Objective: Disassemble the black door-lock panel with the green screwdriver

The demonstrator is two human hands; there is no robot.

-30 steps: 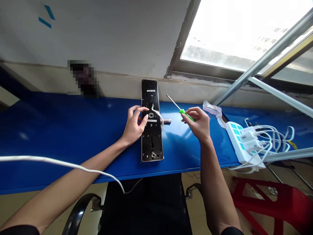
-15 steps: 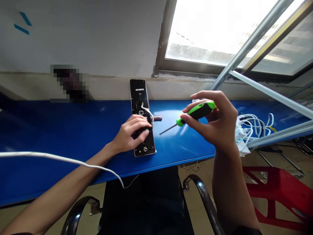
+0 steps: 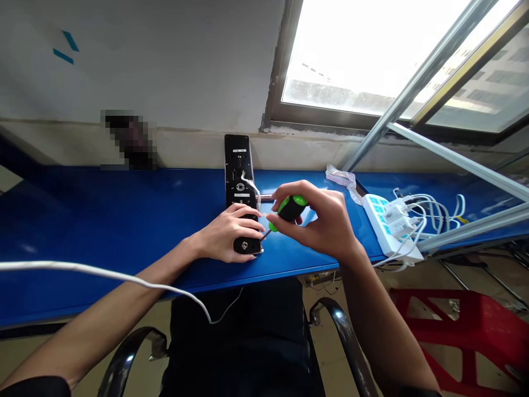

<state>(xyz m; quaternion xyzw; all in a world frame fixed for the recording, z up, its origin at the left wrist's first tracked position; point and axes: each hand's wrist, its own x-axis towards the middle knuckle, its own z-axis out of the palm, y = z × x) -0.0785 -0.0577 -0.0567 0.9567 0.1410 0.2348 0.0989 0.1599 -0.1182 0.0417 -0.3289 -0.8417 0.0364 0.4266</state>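
Observation:
A long black door lock panel [image 3: 236, 165] with a gold-toned edge lies upright on the blue tabletop. My left hand [image 3: 231, 234] rests across its lower part and holds it down, hiding most of that section. My right hand [image 3: 314, 220] grips a green-and-black screwdriver [image 3: 290, 209] just to the right of the panel. The thin shaft slants down-left, and its tip reaches toward the panel's lower edge beside my left fingers. A short metal spindle [image 3: 266, 197] sticks out from the panel's right side, and a white wire [image 3: 252, 190] loops over the panel.
The blue table [image 3: 103, 190] runs along the wall under an open window with metal frames. A white power strip [image 3: 382, 220] with chargers and cables and a plastic bag [image 3: 341, 177] lie to the right. A white cable [image 3: 103, 273] crosses my left forearm. A red stool [image 3: 463, 331] stands below right.
My right hand has lowered the screwdriver from the raised grip and brought it left to the panel, tip down. My left hand has moved slightly down the panel. My view has shifted slightly.

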